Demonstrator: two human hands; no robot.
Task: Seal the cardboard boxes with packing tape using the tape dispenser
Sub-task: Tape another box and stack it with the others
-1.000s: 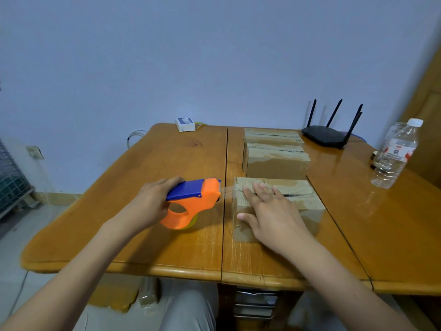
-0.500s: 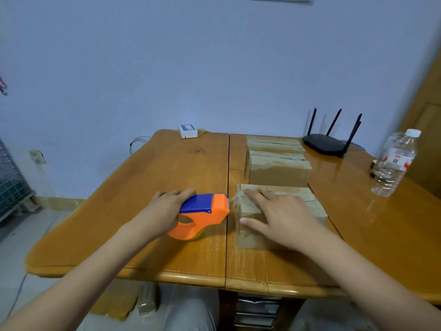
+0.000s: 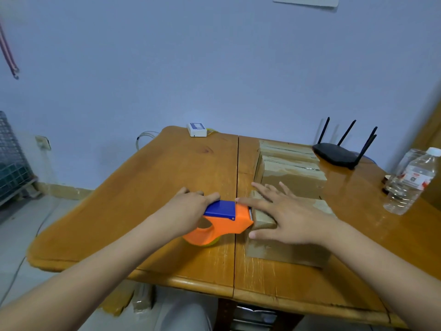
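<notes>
Head view: at frame centre the left hand (image 3: 191,206) grips the tape dispenser (image 3: 222,222), its blade touching the nearest cardboard box (image 3: 286,249); the right hand (image 3: 286,216) lies flat, fingers straight, on top. Best press firmly, keeping tape taut.

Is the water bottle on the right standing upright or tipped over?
Upright. The water bottle stands on its base on the wooden table, white cap on top.

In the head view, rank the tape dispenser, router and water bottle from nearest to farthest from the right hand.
From the right hand:
1. Tape dispenser, just to its left, beside the fingertips.
2. Water bottle, at the table's right edge.
3. Router, at the back by the wall.
</notes>
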